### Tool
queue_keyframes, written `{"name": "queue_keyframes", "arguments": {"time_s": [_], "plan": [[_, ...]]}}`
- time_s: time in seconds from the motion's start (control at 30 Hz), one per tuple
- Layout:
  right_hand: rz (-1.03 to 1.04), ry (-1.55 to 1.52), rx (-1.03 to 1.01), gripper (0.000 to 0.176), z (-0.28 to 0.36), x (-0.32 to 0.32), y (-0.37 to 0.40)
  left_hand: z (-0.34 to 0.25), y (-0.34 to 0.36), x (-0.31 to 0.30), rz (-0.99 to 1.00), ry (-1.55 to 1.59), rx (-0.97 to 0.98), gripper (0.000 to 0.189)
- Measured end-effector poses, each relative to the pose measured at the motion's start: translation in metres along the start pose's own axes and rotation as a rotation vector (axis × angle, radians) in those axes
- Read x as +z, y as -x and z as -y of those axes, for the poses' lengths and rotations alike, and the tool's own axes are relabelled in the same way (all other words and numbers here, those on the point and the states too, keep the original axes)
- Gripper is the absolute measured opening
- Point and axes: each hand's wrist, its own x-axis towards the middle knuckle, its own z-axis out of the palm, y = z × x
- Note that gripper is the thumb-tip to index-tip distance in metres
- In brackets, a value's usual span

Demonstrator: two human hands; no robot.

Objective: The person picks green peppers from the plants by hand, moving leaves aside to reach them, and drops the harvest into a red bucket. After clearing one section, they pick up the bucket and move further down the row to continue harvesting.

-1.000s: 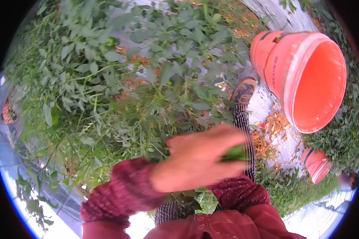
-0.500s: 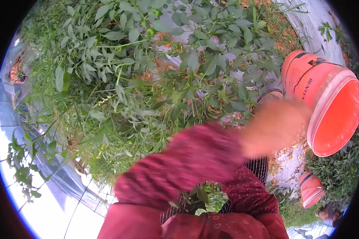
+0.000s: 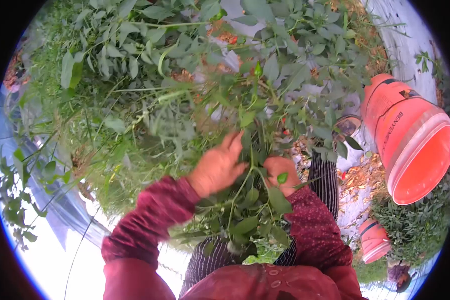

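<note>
Leafy pepper plants fill the ground before me, and a green pepper hangs among the leaves. My left hand is open beside a forked pepper branch, with thumb and fingers apart and slightly blurred. On the other side of that branch, my right hand has its fingers curled in and appears to grip it; leaves cover part of this hand. The lower leaves of the branch hang over my striped trousers.
At the right, a large red bucket lies tilted with its mouth toward me. A smaller-looking red bucket stands farther off, near another person. Pale ground sheeting runs along the upper right, and clear plastic along the left.
My left hand has swung from beside the large bucket back left into the plants. My right hand, hidden before, now shows at the branch. The view has shifted slightly.
</note>
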Motion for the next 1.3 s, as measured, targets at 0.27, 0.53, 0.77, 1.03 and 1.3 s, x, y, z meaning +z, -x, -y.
{"name": "queue_keyframes", "arguments": {"time_s": [0.27,0.53,0.77,1.03,1.3], "plan": [[-0.008,0.005,0.019,0.067,0.027,-0.04,-0.013,0.019,-0.006,0.022,0.085,-0.378,0.122,0.06],[0.146,-0.045,-0.007,0.082,0.045,-0.039,-0.023,0.044,-0.014,-0.019,0.272,-0.335,0.257,0.054],[-0.027,-0.307,-0.194,0.048,0.016,0.013,-0.018,0.031,-0.127,-0.081,-0.117,0.206,-0.022,0.025],[0.216,0.025,0.061,0.038,0.033,0.013,-0.025,0.079,-0.243,0.022,-0.112,-0.184,-0.254,0.031],[0.225,-0.073,0.079,0.039,0.041,0.004,-0.024,0.095,-0.22,0.023,-0.189,0.462,-0.172,0.032]]}}
